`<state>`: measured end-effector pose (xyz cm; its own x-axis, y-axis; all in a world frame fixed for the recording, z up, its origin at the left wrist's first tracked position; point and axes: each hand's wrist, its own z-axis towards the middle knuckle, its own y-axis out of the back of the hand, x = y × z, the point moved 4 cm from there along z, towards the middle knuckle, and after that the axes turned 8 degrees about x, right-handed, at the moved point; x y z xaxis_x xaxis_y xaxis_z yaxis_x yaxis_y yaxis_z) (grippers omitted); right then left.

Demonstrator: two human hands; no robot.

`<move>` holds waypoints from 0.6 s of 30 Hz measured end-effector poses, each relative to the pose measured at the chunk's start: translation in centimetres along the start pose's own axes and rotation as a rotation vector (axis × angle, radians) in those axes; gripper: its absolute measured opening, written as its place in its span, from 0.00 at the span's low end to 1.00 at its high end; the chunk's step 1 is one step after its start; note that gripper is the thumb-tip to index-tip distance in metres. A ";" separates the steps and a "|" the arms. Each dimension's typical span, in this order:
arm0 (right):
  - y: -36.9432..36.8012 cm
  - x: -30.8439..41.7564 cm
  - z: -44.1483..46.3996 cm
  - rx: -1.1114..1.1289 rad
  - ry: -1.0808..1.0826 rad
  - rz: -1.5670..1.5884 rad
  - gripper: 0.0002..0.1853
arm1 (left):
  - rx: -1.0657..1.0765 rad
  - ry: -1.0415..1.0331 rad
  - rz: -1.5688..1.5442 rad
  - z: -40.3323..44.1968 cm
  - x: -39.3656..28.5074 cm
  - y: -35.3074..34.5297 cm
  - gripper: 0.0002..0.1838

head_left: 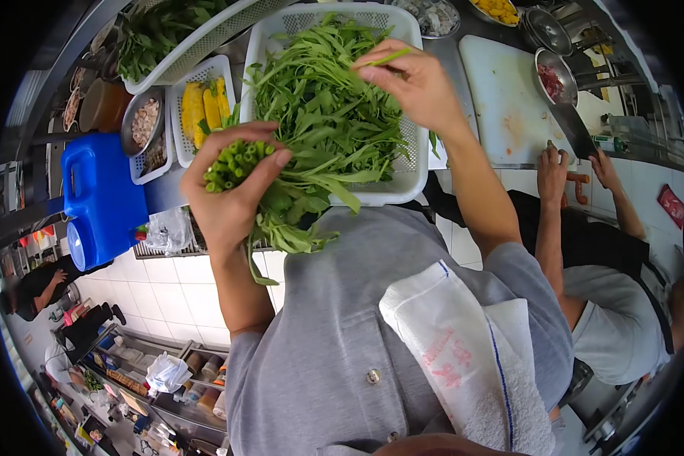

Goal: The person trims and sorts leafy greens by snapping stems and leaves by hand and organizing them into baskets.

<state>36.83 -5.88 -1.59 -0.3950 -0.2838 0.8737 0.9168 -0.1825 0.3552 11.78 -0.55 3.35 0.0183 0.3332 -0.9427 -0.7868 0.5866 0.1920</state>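
Observation:
My left hand [222, 204] is closed around a bunch of water spinach [239, 163], its hollow cut stem ends showing over the thumb and the leaves hanging down beside it. My right hand [416, 82] pinches one green stem [386, 58] between thumb and fingers, above the upper right of a white perforated basket [412, 169]. Long leafy greens [323, 95] are heaped in that basket, right under both hands. The tips of the other right-hand fingers are partly hidden.
Left of the basket stand a small basket of yellow corn [193, 102], a bowl of chopped pieces [144, 124] and a blue jug [102, 194]. At right, a co-worker's hands [552, 173] are at a white cutting board [501, 99], with a cleaver [575, 131] there.

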 end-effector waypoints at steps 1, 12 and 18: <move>-0.4 1.2 0.0 0.029 0.033 -0.149 0.09 | -0.031 0.070 -0.020 0.3 0.1 -0.4 0.13; -8.2 5.4 -1.5 0.212 0.168 -0.465 0.05 | -0.207 0.246 -0.096 0.3 2.8 -1.8 0.15; -2.0 -7.4 1.6 0.092 -0.395 -0.692 0.06 | -0.352 0.246 -0.292 -0.8 3.8 1.7 0.16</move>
<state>38.03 -1.93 -8.24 -0.8419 0.2224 0.4916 0.4789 -0.1117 0.8707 10.01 1.09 -0.14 0.1562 -0.0159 -0.9876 -0.9313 0.3308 -0.1526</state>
